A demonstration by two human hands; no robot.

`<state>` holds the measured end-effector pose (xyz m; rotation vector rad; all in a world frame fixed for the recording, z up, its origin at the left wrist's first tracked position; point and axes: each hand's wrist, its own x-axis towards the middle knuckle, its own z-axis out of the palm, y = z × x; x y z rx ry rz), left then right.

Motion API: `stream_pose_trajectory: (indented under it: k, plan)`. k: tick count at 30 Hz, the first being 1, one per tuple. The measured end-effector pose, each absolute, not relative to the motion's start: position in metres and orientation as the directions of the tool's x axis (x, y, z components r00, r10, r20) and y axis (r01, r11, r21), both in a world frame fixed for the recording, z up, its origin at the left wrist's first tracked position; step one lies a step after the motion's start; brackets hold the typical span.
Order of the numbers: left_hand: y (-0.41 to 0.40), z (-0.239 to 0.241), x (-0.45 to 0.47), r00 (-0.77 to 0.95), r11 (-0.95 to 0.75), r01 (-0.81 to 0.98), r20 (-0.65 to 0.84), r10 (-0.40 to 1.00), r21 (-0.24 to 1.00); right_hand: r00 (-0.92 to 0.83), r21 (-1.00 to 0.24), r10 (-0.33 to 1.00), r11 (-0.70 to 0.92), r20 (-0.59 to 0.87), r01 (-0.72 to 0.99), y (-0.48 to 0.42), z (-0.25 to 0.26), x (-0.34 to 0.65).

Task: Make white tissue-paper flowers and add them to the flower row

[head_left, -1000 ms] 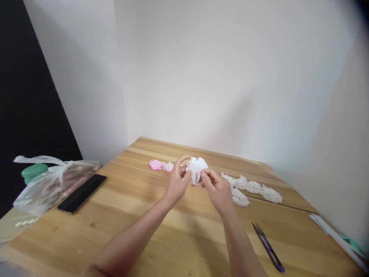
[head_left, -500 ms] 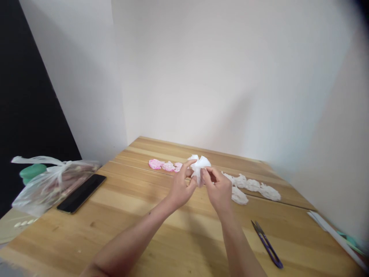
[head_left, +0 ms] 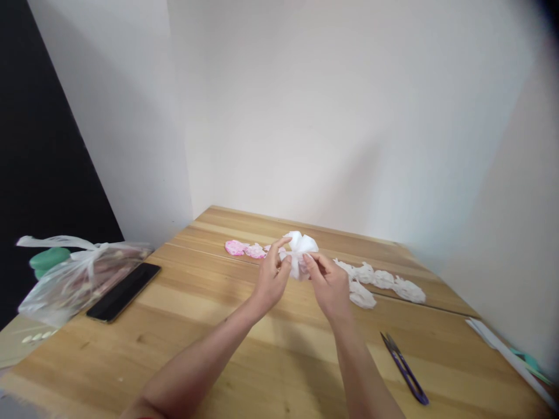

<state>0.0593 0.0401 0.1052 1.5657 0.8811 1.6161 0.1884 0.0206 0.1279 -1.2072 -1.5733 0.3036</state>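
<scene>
A white tissue-paper flower (head_left: 301,244) with ruffled petals is held up over the middle of the table, between my two hands. My left hand (head_left: 273,276) has its thumb and fingers on the flower's left edge. Thumb and fingertips of my right hand (head_left: 329,285) pinch its lower right side. Behind and to the right, several crumpled white paper flowers (head_left: 384,279) lie on the wood. A few pink and white ones (head_left: 236,248) are in a row behind my left hand, partly hidden by it.
Purple thread snips (head_left: 405,369) lie on the wooden table (head_left: 209,361) at the right front. At the left are a black phone (head_left: 124,293) and a tied clear plastic bag (head_left: 82,273), with a green round thing (head_left: 48,259) behind. White strips (head_left: 502,349) lie along the right edge.
My left hand has shifted slightly left, its thumb moving up along the flower. The flower's lower part is spread wider. My right hand stays almost where it was.
</scene>
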Motion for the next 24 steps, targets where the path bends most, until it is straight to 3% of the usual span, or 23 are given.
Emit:
stream_pose_trajectory:
  k: [7, 10, 17, 24]
  plan:
    - [0.0430, 0.1057, 0.0574, 0.035, -0.410, -0.292, 0.438, 0.898, 0.864, 0.203, -0.854, 0.868, 0.358, 0.454, 0.377, 0.0248, 0.1299, 0.1913]
    - [0.0434, 0.1065, 0.0576, 0.021, -0.390, -0.298, 0.415, 0.910, 0.871, 0.184, -0.853, 0.875, 0.357, 0.448, 0.382, 0.0226, 0.1328, 0.1909]
    - [0.0421, 0.1093, 0.0576, -0.019, -0.424, -0.292, 0.438, 0.899, 0.857, 0.045, -0.726, 0.865, 0.390, 0.500, 0.566, 0.0163, 0.1365, 0.1928]
    - [0.0427, 0.1127, 0.0560, 0.019, -0.301, -0.397, 0.336, 0.942, 0.867, 0.050, -0.849, 0.909, 0.366, 0.414, 0.380, 0.0240, 0.1311, 0.1976]
